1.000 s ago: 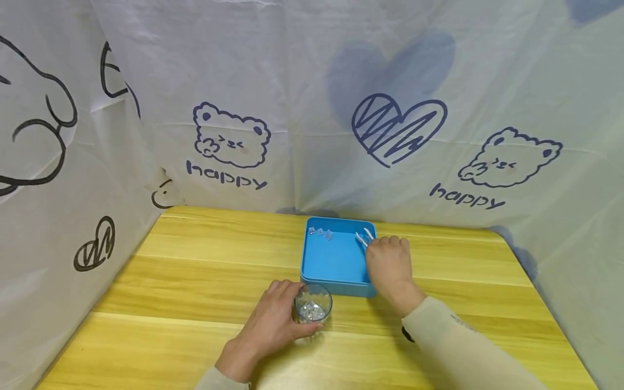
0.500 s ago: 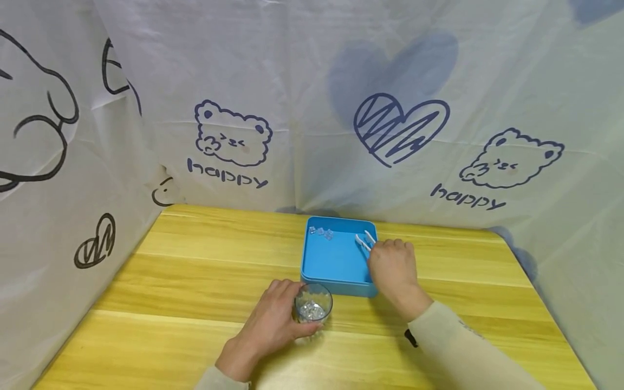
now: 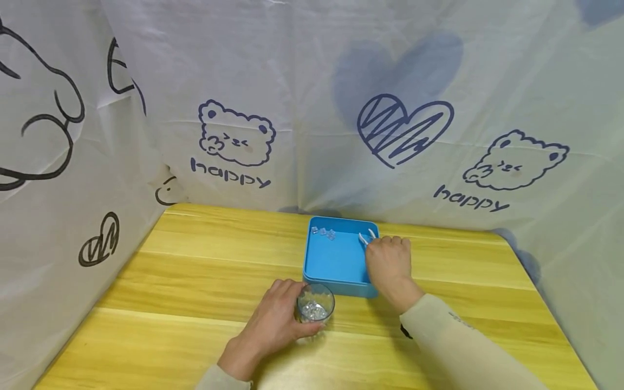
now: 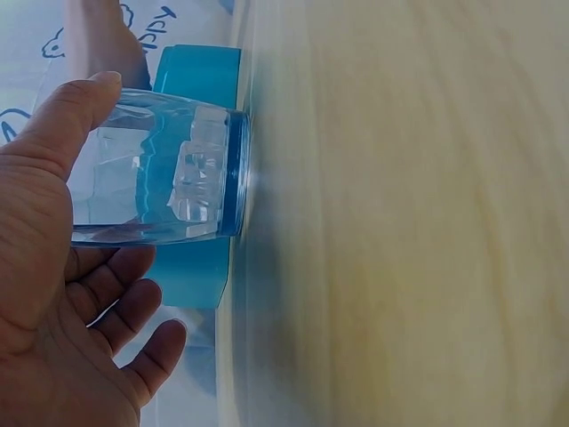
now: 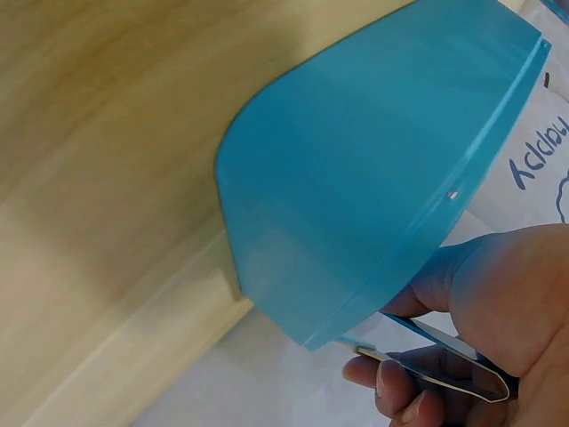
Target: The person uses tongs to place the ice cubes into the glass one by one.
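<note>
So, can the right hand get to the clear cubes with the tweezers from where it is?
Probably yes: the right hand holds the tweezers at the right side of the open blue box, and nothing visible stands between their tips and the clear cubes near its far left corner.

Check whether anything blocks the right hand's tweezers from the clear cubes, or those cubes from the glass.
Nothing visible lies between the tweezers and the cubes; toward the glass, only the near tray wall stands in the way.

Our left grip (image 3: 274, 315) curves, near; our right grip (image 3: 388, 264), farther away and right, has bent fingers (image 5: 394, 387).
</note>
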Demonstrator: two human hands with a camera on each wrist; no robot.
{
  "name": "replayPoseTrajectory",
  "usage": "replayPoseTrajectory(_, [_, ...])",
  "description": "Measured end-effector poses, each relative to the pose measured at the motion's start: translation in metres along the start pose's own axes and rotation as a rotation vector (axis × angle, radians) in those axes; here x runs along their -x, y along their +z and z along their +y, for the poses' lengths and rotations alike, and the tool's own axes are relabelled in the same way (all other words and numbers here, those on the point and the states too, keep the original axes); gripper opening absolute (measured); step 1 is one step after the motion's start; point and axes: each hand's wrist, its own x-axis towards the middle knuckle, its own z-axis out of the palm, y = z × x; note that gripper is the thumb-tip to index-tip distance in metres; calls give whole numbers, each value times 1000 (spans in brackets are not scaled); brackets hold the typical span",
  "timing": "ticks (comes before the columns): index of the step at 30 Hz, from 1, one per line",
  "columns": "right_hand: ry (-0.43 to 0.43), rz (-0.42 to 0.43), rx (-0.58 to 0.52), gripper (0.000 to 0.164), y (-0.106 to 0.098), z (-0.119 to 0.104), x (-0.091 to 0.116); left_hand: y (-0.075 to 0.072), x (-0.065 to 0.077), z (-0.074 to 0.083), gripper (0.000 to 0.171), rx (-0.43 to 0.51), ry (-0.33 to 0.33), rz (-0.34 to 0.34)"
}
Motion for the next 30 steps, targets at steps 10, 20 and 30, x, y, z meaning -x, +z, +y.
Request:
replayPoseTrajectory(10, [-6,-39,32,27,-2,-1,-8,1,0,-2,79,3,10,7])
replayPoseTrajectory(20, [2,-84,-89,33,-13,5,8,1,0,-3,79,5,10,-7])
replayPoseTrajectory(30, [-4,49,-42,26,-9,11,6,1,1,-3,77,4,5,-3])
